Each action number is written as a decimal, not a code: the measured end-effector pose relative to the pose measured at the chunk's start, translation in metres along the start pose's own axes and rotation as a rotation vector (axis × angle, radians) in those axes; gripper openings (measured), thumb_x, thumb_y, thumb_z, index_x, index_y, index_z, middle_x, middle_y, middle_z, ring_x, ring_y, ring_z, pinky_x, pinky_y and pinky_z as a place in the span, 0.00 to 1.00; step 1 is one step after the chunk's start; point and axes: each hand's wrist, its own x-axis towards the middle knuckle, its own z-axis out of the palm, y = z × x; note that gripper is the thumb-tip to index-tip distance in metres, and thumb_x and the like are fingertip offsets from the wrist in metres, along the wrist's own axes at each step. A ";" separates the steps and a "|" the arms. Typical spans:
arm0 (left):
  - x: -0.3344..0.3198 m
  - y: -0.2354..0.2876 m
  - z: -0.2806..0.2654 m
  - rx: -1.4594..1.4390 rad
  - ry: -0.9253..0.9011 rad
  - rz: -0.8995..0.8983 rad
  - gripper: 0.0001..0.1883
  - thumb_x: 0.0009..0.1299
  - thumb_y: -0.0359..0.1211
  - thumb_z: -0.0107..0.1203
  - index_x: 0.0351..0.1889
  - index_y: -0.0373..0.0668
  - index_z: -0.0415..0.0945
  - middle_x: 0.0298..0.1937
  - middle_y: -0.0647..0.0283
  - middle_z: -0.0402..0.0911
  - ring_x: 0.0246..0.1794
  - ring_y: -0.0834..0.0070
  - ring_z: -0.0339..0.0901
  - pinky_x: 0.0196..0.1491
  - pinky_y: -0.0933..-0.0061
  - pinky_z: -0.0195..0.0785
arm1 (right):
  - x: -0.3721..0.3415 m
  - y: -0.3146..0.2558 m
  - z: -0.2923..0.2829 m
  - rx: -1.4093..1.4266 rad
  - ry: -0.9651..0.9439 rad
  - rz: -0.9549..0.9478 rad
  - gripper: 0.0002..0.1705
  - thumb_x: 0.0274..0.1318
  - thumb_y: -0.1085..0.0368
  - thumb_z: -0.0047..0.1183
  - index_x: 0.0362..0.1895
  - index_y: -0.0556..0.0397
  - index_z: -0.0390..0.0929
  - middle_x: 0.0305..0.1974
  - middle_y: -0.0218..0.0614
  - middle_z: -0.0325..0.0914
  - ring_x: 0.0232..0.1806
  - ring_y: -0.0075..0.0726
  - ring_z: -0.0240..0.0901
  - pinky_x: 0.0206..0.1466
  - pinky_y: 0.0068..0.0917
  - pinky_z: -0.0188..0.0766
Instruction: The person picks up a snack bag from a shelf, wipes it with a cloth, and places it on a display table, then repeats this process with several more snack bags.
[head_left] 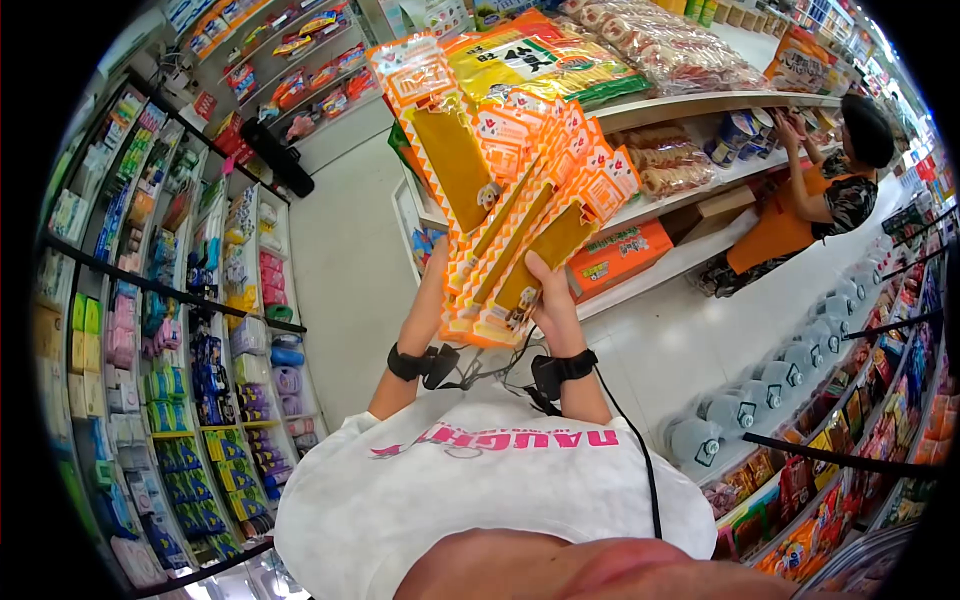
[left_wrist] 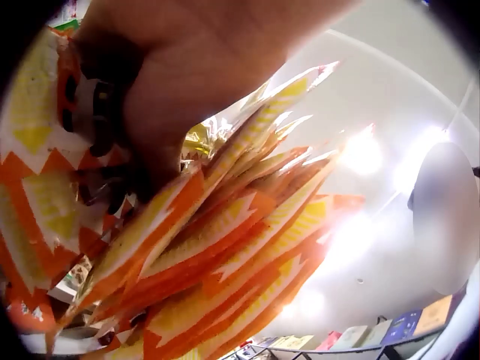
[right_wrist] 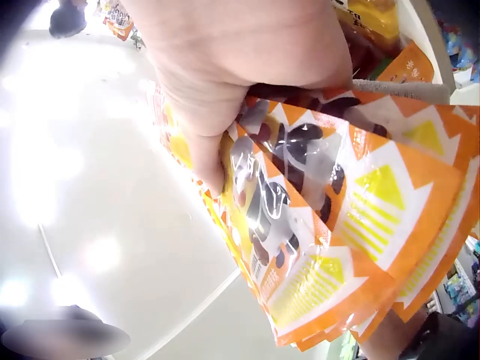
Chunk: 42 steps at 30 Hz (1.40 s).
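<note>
Several orange-and-white zigzag packets [head_left: 500, 230] with clear windows are fanned out in front of the chest in the head view. My right hand [head_left: 550, 295] grips them at the lower right, thumb over the front packet. At their left edge is my left hand [head_left: 432, 290], its fingers mostly hidden behind the packets. In the left wrist view the left hand [left_wrist: 187, 82] holds the stack [left_wrist: 217, 262] at one side, its fingertips hidden. The right wrist view shows the right hand [right_wrist: 232, 67] pinching overlapping packets [right_wrist: 360, 202], thumb on the outer face.
Beyond the packets, a display shelf [head_left: 690, 108] bears yellow bags [head_left: 540, 65] and wrapped rolls [head_left: 670, 50]. An orange box [head_left: 620, 258] sits low. A person in an orange apron [head_left: 775, 225] stands at the right, near large bottles [head_left: 770, 385]. Stocked shelves [head_left: 180, 360] line the left.
</note>
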 end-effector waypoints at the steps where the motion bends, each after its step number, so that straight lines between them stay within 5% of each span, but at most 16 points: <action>1: 0.000 0.004 0.004 -0.016 0.040 0.012 0.24 0.82 0.39 0.40 0.71 0.35 0.60 0.68 0.58 0.69 0.67 0.74 0.68 0.70 0.69 0.60 | 0.004 0.003 0.000 -0.004 -0.005 -0.012 0.26 0.61 0.66 0.63 0.61 0.52 0.69 0.53 0.32 0.77 0.52 0.29 0.78 0.54 0.29 0.78; 6: 0.036 0.014 -0.021 0.417 -0.051 0.119 0.27 0.83 0.38 0.41 0.75 0.34 0.56 0.74 0.57 0.63 0.73 0.73 0.60 0.75 0.71 0.51 | 0.027 -0.007 0.016 -0.036 0.043 -0.009 0.25 0.62 0.66 0.62 0.61 0.54 0.69 0.51 0.31 0.79 0.50 0.29 0.79 0.53 0.29 0.79; 9: 0.072 0.016 -0.033 0.678 -0.074 0.466 0.25 0.81 0.35 0.43 0.73 0.33 0.58 0.69 0.55 0.68 0.68 0.70 0.65 0.72 0.69 0.56 | 0.049 -0.012 0.036 -0.049 0.056 -0.027 0.25 0.62 0.65 0.62 0.61 0.54 0.70 0.52 0.31 0.79 0.50 0.28 0.80 0.51 0.28 0.79; 10: 0.084 0.022 -0.038 0.537 -0.150 0.366 0.25 0.80 0.32 0.45 0.72 0.34 0.59 0.66 0.56 0.71 0.64 0.71 0.67 0.68 0.69 0.61 | 0.055 -0.017 0.043 -0.054 0.072 -0.051 0.25 0.62 0.65 0.62 0.60 0.54 0.70 0.52 0.31 0.79 0.50 0.28 0.80 0.51 0.28 0.80; 11: 0.098 0.024 -0.046 0.528 -0.161 0.270 0.37 0.65 0.27 0.63 0.72 0.32 0.58 0.64 0.46 0.72 0.62 0.54 0.71 0.66 0.62 0.63 | 0.061 -0.022 0.052 -0.056 0.058 -0.082 0.24 0.62 0.65 0.62 0.60 0.54 0.71 0.52 0.31 0.80 0.50 0.28 0.80 0.50 0.27 0.80; 16: 0.123 0.080 -0.038 0.221 -0.285 0.165 0.34 0.68 0.25 0.60 0.72 0.36 0.59 0.66 0.58 0.73 0.63 0.73 0.71 0.65 0.71 0.64 | 0.086 -0.049 0.095 -0.050 -0.026 -0.164 0.21 0.64 0.64 0.62 0.59 0.54 0.73 0.50 0.31 0.81 0.49 0.27 0.81 0.50 0.27 0.81; 22: 0.202 0.076 -0.069 0.325 -0.366 0.243 0.40 0.65 0.26 0.67 0.73 0.35 0.57 0.68 0.58 0.72 0.65 0.71 0.71 0.67 0.68 0.64 | 0.140 -0.085 0.120 -0.019 -0.033 -0.149 0.19 0.63 0.63 0.62 0.55 0.55 0.75 0.47 0.30 0.83 0.43 0.26 0.83 0.48 0.27 0.82; 26: 0.232 0.114 -0.036 0.370 -0.279 -0.009 0.36 0.67 0.26 0.63 0.72 0.34 0.59 0.69 0.56 0.71 0.65 0.70 0.71 0.66 0.68 0.65 | 0.189 -0.107 0.103 0.102 -0.060 -0.081 0.19 0.63 0.61 0.63 0.54 0.52 0.76 0.46 0.30 0.83 0.42 0.25 0.83 0.46 0.27 0.82; 31: 0.304 0.104 -0.027 0.547 -0.335 -0.099 0.30 0.70 0.31 0.60 0.69 0.35 0.64 0.62 0.60 0.76 0.61 0.73 0.73 0.65 0.70 0.64 | 0.237 -0.146 0.075 0.202 -0.072 -0.017 0.20 0.63 0.58 0.63 0.55 0.53 0.76 0.47 0.32 0.84 0.44 0.27 0.83 0.47 0.30 0.82; 35: 0.373 0.079 -0.037 0.417 -0.366 -0.062 0.28 0.77 0.43 0.52 0.70 0.37 0.64 0.63 0.61 0.76 0.61 0.74 0.72 0.63 0.70 0.66 | 0.283 -0.163 0.065 0.232 -0.050 -0.066 0.21 0.62 0.61 0.64 0.55 0.56 0.76 0.48 0.34 0.83 0.45 0.31 0.83 0.49 0.32 0.82; 38: 0.393 0.092 -0.007 0.105 -0.193 -0.151 0.28 0.80 0.45 0.48 0.71 0.37 0.63 0.62 0.61 0.76 0.63 0.73 0.72 0.63 0.69 0.68 | 0.316 -0.174 0.060 0.200 -0.040 -0.138 0.22 0.61 0.63 0.65 0.56 0.58 0.74 0.49 0.36 0.82 0.45 0.32 0.83 0.48 0.32 0.82; 42: 0.428 0.091 -0.005 0.180 -0.193 -0.199 0.26 0.82 0.48 0.42 0.69 0.40 0.66 0.62 0.61 0.78 0.61 0.73 0.76 0.60 0.67 0.72 | 0.343 -0.181 0.050 0.095 -0.021 -0.147 0.24 0.60 0.63 0.66 0.57 0.58 0.73 0.50 0.36 0.82 0.45 0.32 0.83 0.47 0.31 0.82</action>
